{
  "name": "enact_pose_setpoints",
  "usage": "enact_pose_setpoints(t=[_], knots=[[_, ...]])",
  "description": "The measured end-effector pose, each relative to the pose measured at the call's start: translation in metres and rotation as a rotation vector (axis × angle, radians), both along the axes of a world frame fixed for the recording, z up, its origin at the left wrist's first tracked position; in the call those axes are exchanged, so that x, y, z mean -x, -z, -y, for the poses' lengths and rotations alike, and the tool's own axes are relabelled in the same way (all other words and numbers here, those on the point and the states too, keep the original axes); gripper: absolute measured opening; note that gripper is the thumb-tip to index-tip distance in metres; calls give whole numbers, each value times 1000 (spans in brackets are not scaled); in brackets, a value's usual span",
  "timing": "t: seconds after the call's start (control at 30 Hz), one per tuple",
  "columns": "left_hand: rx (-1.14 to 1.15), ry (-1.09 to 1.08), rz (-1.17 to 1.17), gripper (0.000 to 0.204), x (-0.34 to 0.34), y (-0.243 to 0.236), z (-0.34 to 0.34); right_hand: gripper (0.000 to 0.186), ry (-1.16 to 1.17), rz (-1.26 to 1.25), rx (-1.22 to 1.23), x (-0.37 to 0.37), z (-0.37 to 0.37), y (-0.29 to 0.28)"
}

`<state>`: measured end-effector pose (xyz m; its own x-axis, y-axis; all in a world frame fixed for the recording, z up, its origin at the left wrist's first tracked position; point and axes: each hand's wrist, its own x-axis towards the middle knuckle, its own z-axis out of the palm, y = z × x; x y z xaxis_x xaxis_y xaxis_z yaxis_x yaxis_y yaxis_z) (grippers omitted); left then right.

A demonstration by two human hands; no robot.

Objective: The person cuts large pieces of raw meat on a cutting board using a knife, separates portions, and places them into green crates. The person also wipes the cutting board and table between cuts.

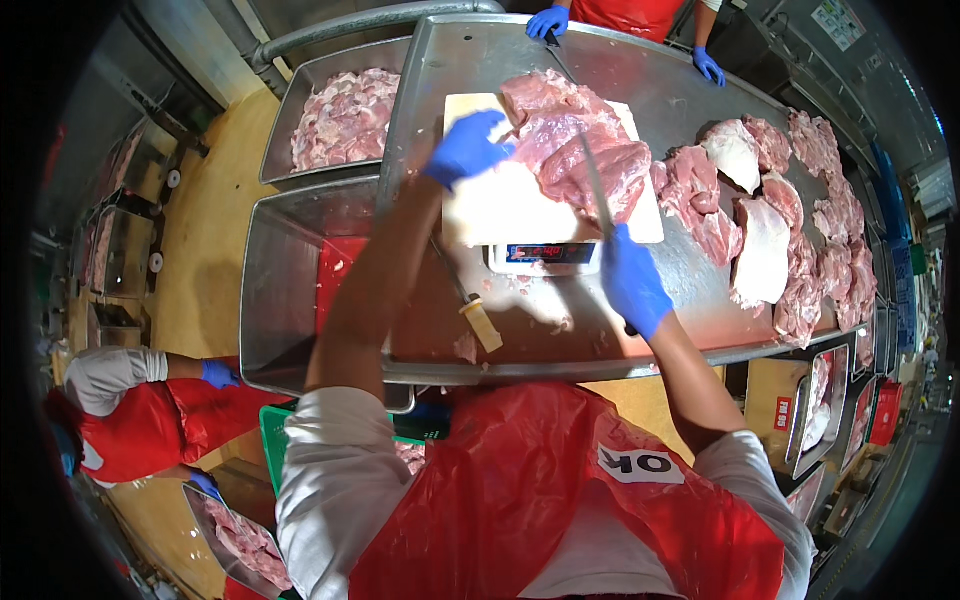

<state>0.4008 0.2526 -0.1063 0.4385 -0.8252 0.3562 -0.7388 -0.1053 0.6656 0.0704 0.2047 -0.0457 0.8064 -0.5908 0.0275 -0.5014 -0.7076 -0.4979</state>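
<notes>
A large piece of raw pink meat (560, 125) lies on a white cutting board (490, 212). My right hand (637, 285), in a blue glove, is closed around the dark handle of a knife (596, 185). Its long blade reaches up across the meat's right part. At the meat's left edge, my left hand (468, 148) is open in a blue glove, fingers stretched toward the meat; whether they touch it I cannot tell. Under the board's near edge shows a white scale (543, 258) with a display. A thin-shafted tool with a cream handle (481, 322) lies nearer me.
More meat cuts (762, 250) cover the right of the metal table (440, 358). To the left stand a metal bin of meat pieces (345, 115) and a deep metal bin (285, 290). Opposite, another person's gloved hand (548, 22) holds a knife. Another worker (150, 410) is at lower left.
</notes>
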Motion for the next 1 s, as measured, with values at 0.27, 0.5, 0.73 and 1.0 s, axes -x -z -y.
enact_pose_setpoints(t=[0.27, 0.5, 0.73, 1.0], knots=[[222, -267, -112, 8, 44, 15, 22, 26, -48, -174, 75, -183, 48, -15], [281, -217, -94, 10, 50, 16, 4, 27, 43, -321, 85, -159, 34, -1], [242, -350, -182, 7, 37, 12, -24, 24, -115, -793, 50, -23, -7, -46], [49, -148, 79, 24, 127, -1, -26, 17, -75, -126, 181, -28, 25, -59]])
